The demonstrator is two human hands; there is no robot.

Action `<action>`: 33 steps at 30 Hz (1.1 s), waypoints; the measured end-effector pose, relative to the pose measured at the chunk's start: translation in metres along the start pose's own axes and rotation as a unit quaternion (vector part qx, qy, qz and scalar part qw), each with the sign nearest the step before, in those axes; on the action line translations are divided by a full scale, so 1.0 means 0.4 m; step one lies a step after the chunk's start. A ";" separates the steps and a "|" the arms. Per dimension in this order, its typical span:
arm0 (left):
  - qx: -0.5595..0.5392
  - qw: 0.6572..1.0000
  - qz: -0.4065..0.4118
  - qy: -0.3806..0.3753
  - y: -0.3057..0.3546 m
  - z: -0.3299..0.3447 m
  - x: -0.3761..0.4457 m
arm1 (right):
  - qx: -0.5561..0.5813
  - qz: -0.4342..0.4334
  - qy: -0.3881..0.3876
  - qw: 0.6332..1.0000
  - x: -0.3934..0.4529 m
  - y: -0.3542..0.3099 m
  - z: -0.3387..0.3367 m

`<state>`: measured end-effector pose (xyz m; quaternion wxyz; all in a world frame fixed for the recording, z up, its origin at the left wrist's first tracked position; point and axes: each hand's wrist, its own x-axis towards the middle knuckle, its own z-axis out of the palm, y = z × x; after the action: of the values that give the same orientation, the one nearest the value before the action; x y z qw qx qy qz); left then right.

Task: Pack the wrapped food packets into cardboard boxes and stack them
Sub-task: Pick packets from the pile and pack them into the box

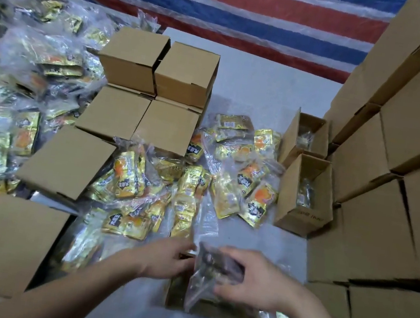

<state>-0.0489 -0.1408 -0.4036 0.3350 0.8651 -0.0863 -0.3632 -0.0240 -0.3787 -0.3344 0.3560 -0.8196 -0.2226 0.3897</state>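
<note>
Your right hand (248,279) curls over a clear bag of packets (209,275), fingers bent round its top edge and thumb side pressing it down. Your left hand (169,259) meets the same bag from the other side, fingers curled at its upper left corner; the blur hides whether they pinch the plastic or only touch it. The bag sits in the mouth of an open box (182,299) directly under both hands, on the grey worktop (268,91).

Just beyond your fingertips lies a loose heap of gold packets (200,179) in clear wrap, spreading from ahead of your left hand to ahead of your right. To the left of your left hand a closed box (4,245) rests close by, and another closed box (67,160) lies further out on the same side.

Ahead and to the right of your right hand two open boxes stand on end, the nearer box (305,195) and the farther box (306,139), each with a bag showing inside. Right of your right hand a wall of stacked boxes (398,165) rises, several layers high, touching the two open ones.

Further ahead of your left hand four closed boxes (153,90) stand in a tight block, two of them raised above the others. Far left, a large pile of bagged packets (17,70) covers the worktop. Beyond everything hangs a red, white and blue striped sheet (226,6).
</note>
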 end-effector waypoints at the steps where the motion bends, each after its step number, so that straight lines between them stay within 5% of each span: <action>1: -0.011 1.000 -0.005 -0.003 -0.011 0.014 0.001 | -0.055 0.016 -0.038 0.998 0.011 0.002 0.014; 4: -0.047 0.999 -0.016 0.003 -0.021 0.015 0.011 | -0.101 0.051 -0.129 0.985 0.051 0.025 0.050; 9: -0.093 0.996 -0.017 0.003 -0.019 -0.022 0.026 | -0.067 0.060 -0.148 0.985 0.121 0.053 0.073; 12: -0.086 0.996 0.001 -0.005 -0.014 -0.021 0.037 | -0.172 0.103 -0.184 0.962 0.155 0.090 0.095; 16: -0.075 0.997 0.014 0.021 -0.007 -0.011 0.048 | -0.350 0.111 -0.103 0.924 0.189 0.120 0.182; 22: -0.072 0.997 0.029 0.016 -0.005 -0.021 0.051 | -0.043 0.128 -0.043 0.990 0.102 0.108 0.115; 25: -0.074 0.997 0.031 0.022 -0.003 -0.017 0.061 | -0.121 0.141 0.004 0.983 0.066 0.100 0.084; 29: -0.073 0.996 0.035 0.023 -0.010 -0.012 0.064 | -0.152 0.217 -0.113 0.958 0.123 0.087 0.139; 33: -0.081 0.995 0.043 0.025 -0.011 -0.011 0.060 | -0.196 0.251 -0.081 0.944 0.199 0.085 0.173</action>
<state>-0.0290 -0.1449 -0.4179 0.4216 0.8392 -0.0858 -0.3326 -0.0287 -0.3214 -0.4291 0.0596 -0.8680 -0.1099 0.4806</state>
